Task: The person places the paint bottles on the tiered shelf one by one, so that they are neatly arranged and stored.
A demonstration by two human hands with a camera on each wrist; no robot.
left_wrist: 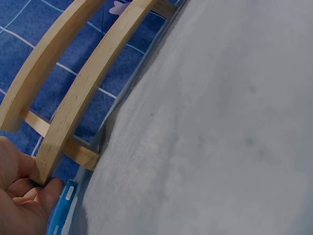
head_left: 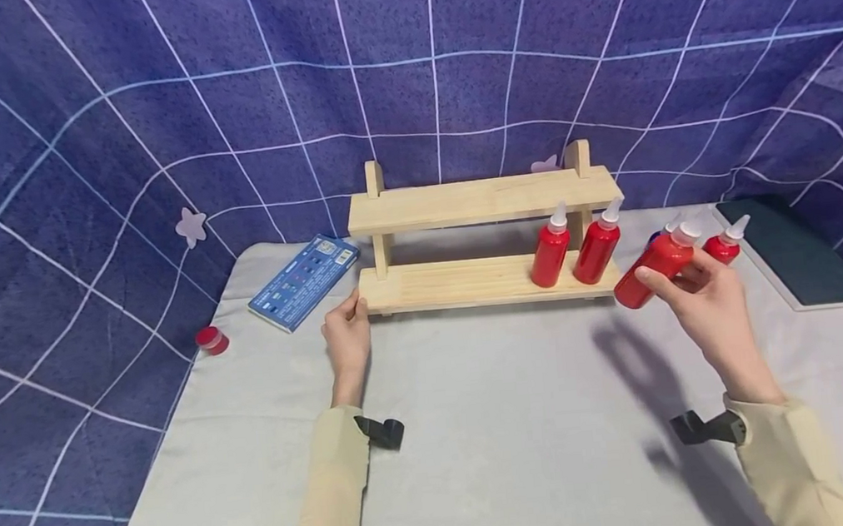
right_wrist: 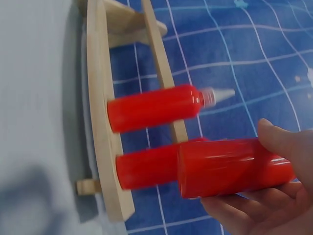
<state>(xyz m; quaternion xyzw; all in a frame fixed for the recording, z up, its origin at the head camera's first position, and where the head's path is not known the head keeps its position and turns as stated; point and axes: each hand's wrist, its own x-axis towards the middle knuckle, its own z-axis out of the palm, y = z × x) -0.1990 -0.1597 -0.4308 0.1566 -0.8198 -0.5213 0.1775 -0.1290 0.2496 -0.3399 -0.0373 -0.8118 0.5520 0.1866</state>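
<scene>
A two-tier wooden shelf [head_left: 453, 283] stands at the back of the table. My left hand [head_left: 347, 336] pinches the left end of its lower board [left_wrist: 49, 159] between thumb and fingers. Off the shelf's right end, my right hand [head_left: 711, 304] grips a red squeeze bottle [head_left: 651, 272] with a white nozzle, tilted and raised above the table. In the right wrist view, the base of this held bottle [right_wrist: 230, 166] points toward the shelf. Two like red bottles, one at left [head_left: 550, 256] and one at right [head_left: 598, 249], stand on the right part of the lower board.
Behind my right hand stands another red bottle [head_left: 723, 248], with a partly hidden blue item [head_left: 656, 235] beside it. A dark green book [head_left: 797, 251] lies at far right. On the left lie a blue box [head_left: 304, 281] and a small red-lidded jar [head_left: 212, 341]. A blue gridded cloth [head_left: 407, 97] hangs behind.
</scene>
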